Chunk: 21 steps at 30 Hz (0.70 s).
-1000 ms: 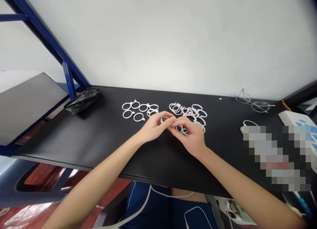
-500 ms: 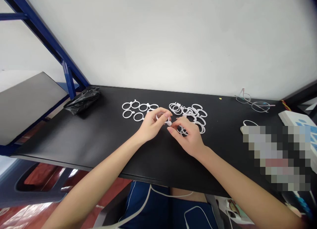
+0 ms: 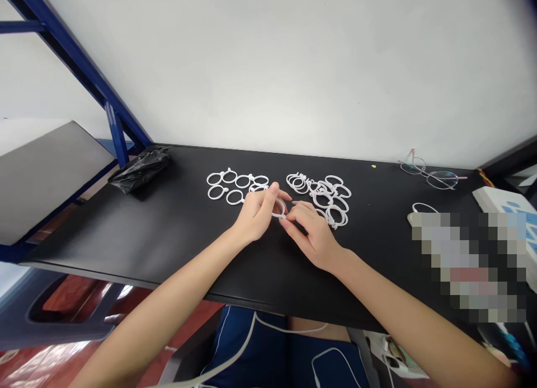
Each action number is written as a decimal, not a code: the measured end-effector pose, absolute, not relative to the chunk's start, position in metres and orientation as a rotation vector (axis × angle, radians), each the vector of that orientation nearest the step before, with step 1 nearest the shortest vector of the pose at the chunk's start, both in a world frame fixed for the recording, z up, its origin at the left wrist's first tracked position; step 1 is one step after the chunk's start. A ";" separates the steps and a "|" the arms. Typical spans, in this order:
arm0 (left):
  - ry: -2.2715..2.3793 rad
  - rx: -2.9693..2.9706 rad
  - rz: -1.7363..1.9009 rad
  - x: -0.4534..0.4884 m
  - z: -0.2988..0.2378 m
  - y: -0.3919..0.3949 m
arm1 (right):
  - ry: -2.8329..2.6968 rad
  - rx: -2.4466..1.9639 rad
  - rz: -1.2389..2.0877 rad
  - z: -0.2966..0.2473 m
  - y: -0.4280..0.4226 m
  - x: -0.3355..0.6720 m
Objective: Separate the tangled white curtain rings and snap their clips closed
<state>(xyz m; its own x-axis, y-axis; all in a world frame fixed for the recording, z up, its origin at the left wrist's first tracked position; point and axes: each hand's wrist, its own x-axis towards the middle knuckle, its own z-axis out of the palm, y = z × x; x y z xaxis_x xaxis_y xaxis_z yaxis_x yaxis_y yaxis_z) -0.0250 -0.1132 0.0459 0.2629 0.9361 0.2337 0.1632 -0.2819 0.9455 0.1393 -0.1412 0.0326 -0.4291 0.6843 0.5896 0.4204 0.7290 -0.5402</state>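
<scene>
Between my two hands is a white curtain ring [image 3: 278,208] with a small knob or eyelet at its lower edge. My left hand [image 3: 258,211] grips its left side, thumb up and fingers behind. The fingertips of my right hand [image 3: 312,231] pinch the knob at the bottom of the ring. Several more white rings [image 3: 235,197] lie spread out flat beyond my left hand. A looser, overlapping heap of white rings [image 3: 323,199] lies beyond my right hand, which hides part of it.
Everything rests on a black desk [image 3: 168,231] against a white wall. A crumpled black plastic bag [image 3: 140,171] is at the far left. Eyeglasses [image 3: 432,172] lie at the back right, near a white and blue box [image 3: 507,209]. A blurred-out object covers the right side.
The ring has turned and shifted slightly towards me, its knob now lower. My right fingertips have closed on the knob; my left thumb has lifted upright.
</scene>
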 end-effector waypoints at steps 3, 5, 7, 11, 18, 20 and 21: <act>1.089 1.727 1.105 -0.024 0.044 -0.114 | -2.082 -0.840 0.398 0.032 -0.142 0.139; 1.096 1.742 1.114 -0.023 0.043 -0.115 | -2.083 -0.830 0.407 0.033 -0.143 0.138; 1.095 1.736 1.138 -0.023 0.042 -0.115 | -2.085 -0.806 0.420 0.034 -0.145 0.136; 1.067 1.703 1.181 -0.024 0.039 -0.115 | -2.083 -0.774 0.417 0.033 -0.147 0.133; 1.091 1.701 1.209 -0.025 0.035 -0.115 | -2.062 -0.764 0.437 0.031 -0.149 0.131; 1.104 1.704 1.210 -0.025 0.034 -0.114 | -2.054 -0.776 0.442 0.032 -0.150 0.131; 1.111 1.709 1.209 -0.025 0.033 -0.114 | -2.053 -0.785 0.444 0.032 -0.150 0.130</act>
